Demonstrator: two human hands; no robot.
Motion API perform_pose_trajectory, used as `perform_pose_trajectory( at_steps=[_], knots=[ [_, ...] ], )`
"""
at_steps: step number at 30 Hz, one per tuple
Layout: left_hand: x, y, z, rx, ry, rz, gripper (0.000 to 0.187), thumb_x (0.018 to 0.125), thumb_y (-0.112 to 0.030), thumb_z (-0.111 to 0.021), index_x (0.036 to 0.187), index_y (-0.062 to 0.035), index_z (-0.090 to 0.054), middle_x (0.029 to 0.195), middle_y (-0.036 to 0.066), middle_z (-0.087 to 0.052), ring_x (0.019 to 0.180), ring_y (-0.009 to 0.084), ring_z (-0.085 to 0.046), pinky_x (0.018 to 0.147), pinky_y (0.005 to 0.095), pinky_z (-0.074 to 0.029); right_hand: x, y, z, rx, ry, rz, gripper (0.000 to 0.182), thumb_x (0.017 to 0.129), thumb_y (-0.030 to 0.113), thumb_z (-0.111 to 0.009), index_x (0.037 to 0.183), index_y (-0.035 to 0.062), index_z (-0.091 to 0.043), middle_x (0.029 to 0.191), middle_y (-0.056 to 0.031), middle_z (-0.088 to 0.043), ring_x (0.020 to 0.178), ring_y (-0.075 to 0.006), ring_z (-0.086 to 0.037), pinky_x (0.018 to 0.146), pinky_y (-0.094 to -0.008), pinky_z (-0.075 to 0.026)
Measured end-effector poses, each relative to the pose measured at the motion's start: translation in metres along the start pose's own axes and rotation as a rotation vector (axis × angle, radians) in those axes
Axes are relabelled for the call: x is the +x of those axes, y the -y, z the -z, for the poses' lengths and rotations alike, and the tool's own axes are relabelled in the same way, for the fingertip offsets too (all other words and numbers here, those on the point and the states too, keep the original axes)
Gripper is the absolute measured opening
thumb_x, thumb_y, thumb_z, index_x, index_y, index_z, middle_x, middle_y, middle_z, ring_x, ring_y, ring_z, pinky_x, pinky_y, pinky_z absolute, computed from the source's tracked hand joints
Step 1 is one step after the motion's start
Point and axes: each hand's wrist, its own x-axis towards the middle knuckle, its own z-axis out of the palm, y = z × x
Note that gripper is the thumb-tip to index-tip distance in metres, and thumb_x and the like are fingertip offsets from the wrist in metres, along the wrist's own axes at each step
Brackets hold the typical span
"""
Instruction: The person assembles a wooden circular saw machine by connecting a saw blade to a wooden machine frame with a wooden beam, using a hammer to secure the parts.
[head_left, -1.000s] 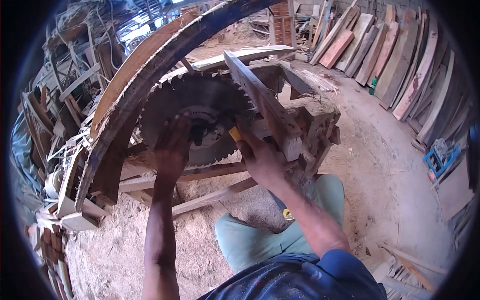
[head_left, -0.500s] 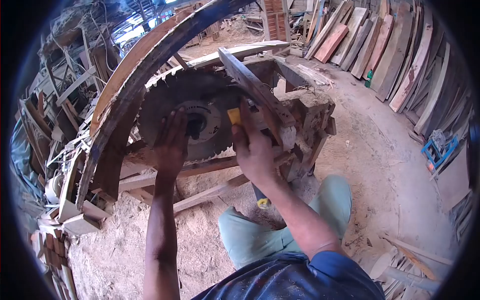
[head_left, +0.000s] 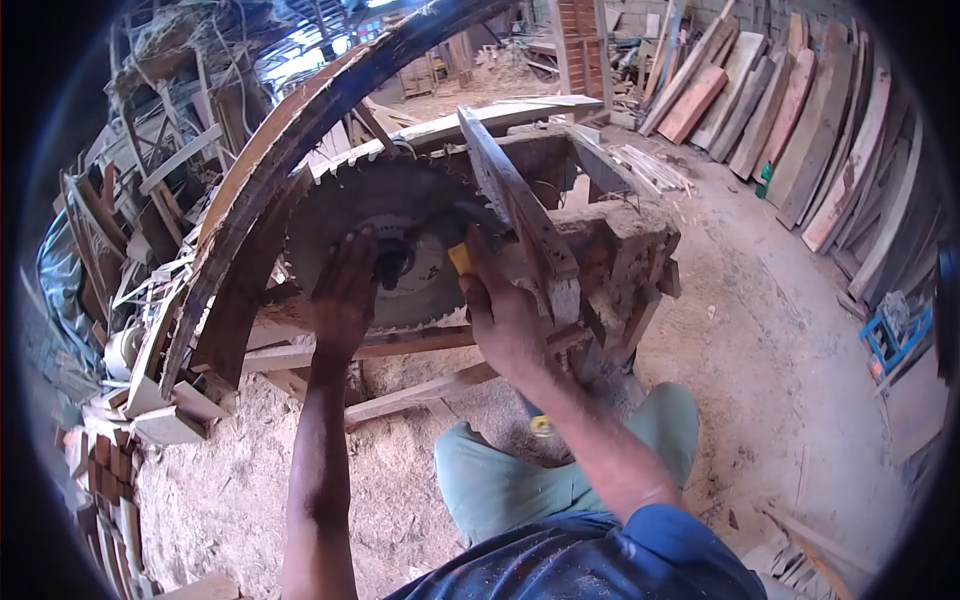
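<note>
A large round saw blade (head_left: 420, 285) with a toothed rim stands in a wooden frame in front of me. My left hand (head_left: 345, 295) lies against the blade's face, left of its centre hub (head_left: 393, 265), fingers stretched upward. On the right side of the blade, my right hand (head_left: 500, 310) is closed around a yellow object (head_left: 461, 259). The rest of that object is dark and blurred against the blade. A wooden board (head_left: 520, 205) slants down just right of my right hand.
A curved wooden beam (head_left: 290, 135) arches over the blade. Planks (head_left: 810, 130) lean at the right, near a blue frame (head_left: 898, 345). Wood scraps (head_left: 170, 330) crowd the left. Sawdust (head_left: 380, 490) covers the floor. A yellow-ended item (head_left: 541, 427) is below the bench.
The head view has shifted, so the scene sits slightly lower and to the right. My right hand has moved slightly down on the blade with the yellow object; my left hand stays on the blade.
</note>
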Motion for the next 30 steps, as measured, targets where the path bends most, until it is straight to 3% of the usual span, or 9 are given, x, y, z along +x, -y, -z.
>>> perform_pose_trajectory(
  at_steps=[4, 10, 13, 17, 19, 21, 23, 25, 30],
  knots=[
    [-0.001, -0.005, 0.005, 0.011, 0.021, 0.011, 0.063, 0.092, -0.006, -0.074, 0.154, -0.0042, -0.061, 0.162, 0.011, -0.059, 0.147, 0.0366, -0.059, 0.123, 0.0553, -0.049, 0.006, -0.003, -0.003, -0.237, 0.233, -0.114, 0.063, 0.114, 0.024, -0.057, 0.172, 0.0217, -0.034, 0.094, -0.0297, -0.076, 0.086, -0.0473, -0.077, 0.078, -0.0598, -0.06],
    [-0.004, -0.008, 0.003, 0.054, 0.052, 0.042, 0.063, 0.092, -0.005, -0.073, 0.154, -0.0042, -0.061, 0.162, 0.014, -0.059, 0.147, 0.0391, -0.058, 0.124, 0.055, -0.048, -0.001, -0.032, -0.02, -0.095, 0.056, 0.078, 0.06, 0.114, 0.027, -0.057, 0.171, 0.0235, -0.039, 0.088, -0.0271, -0.076, 0.084, -0.0476, -0.076, 0.074, -0.0605, -0.058],
    [0.0, -0.005, 0.006, 0.121, 0.075, 0.019, 0.062, 0.093, -0.006, -0.072, 0.154, -0.004, -0.06, 0.162, 0.016, -0.058, 0.147, 0.0413, -0.057, 0.123, 0.0547, -0.049, -0.001, -0.024, 0.016, -0.092, 0.372, -0.257, 0.057, 0.114, 0.024, -0.056, 0.17, 0.0209, -0.043, 0.098, -0.0299, -0.076, 0.089, -0.0475, -0.076, 0.075, -0.0585, -0.058],
    [0.002, -0.017, 0.005, 0.198, 0.099, 0.038, 0.063, 0.094, -0.009, -0.073, 0.155, -0.0034, -0.059, 0.163, 0.017, -0.056, 0.147, 0.0433, -0.056, 0.123, 0.0546, -0.049, -0.073, -0.107, 0.03, 0.101, 0.437, -0.084, 0.057, 0.112, 0.022, -0.06, 0.167, 0.0152, -0.047, 0.108, -0.0336, -0.075, 0.095, -0.049, -0.076, 0.08, -0.0514, -0.059],
    [0.002, -0.026, 0.003, 0.213, 0.097, 0.08, 0.061, 0.094, -0.01, -0.073, 0.154, -0.0028, -0.059, 0.161, 0.019, -0.057, 0.145, 0.0434, -0.058, 0.121, 0.0547, -0.051, -0.096, -0.116, 0.052, 0.239, 0.577, -0.268, 0.058, 0.11, 0.023, -0.063, 0.166, 0.0146, -0.049, 0.112, -0.0329, -0.076, 0.1, -0.051, -0.075, 0.086, -0.0489, -0.06],
    [0.0, -0.028, -0.001, 0.234, 0.121, 0.113, 0.06, 0.094, -0.009, -0.075, 0.151, -0.0018, -0.06, 0.157, 0.021, -0.059, 0.143, 0.0438, -0.059, 0.119, 0.0544, -0.051, -0.109, -0.119, 0.078, 0.21, 0.683, -0.305, 0.058, 0.107, 0.03, -0.063, 0.161, 0.0149, -0.051, 0.127, -0.0366, -0.07, 0.115, -0.0548, -0.069, 0.099, -0.0567, -0.058],
    [-0.004, -0.023, -0.002, 0.261, 0.173, 0.143, 0.059, 0.092, -0.007, -0.078, 0.148, -0.0005, -0.062, 0.151, 0.024, -0.063, 0.141, 0.0447, -0.059, 0.118, 0.0538, -0.051, -0.131, -0.146, 0.078, 0.165, 0.635, -0.278, 0.057, 0.1, 0.028, -0.072, 0.153, 0.011, -0.059, 0.111, -0.0323, -0.076, 0.106, -0.0517, -0.074, 0.091, -0.0533, -0.06],
    [0.005, -0.033, 0.002, 0.212, 0.242, 0.226, 0.06, 0.095, -0.008, -0.076, 0.151, 0.0011, -0.058, 0.147, 0.025, -0.063, 0.134, 0.0455, -0.062, 0.115, 0.0546, -0.052, -0.131, -0.128, 0.111, 0.133, 0.764, -0.48, 0.057, 0.094, 0.026, -0.073, 0.147, 0.0096, -0.062, 0.114, -0.0316, -0.076, 0.108, -0.051, -0.074, 0.092, -0.0545, -0.059],
    [0.058, -0.069, 0.05, 0.23, 0.587, 0.276, 0.064, 0.097, -0.014, -0.077, 0.154, 0.0013, -0.053, 0.151, 0.025, -0.057, 0.139, 0.046, -0.056, 0.116, 0.054, -0.049, -0.14, -0.085, 0.195, 0.311, 0.646, -0.49, 0.05, 0.09, 0.024, -0.071, 0.136, 0.0052, -0.064, 0.103, -0.0342, -0.073, 0.103, -0.0545, -0.072, 0.087, -0.0576, -0.058]
  ],
)
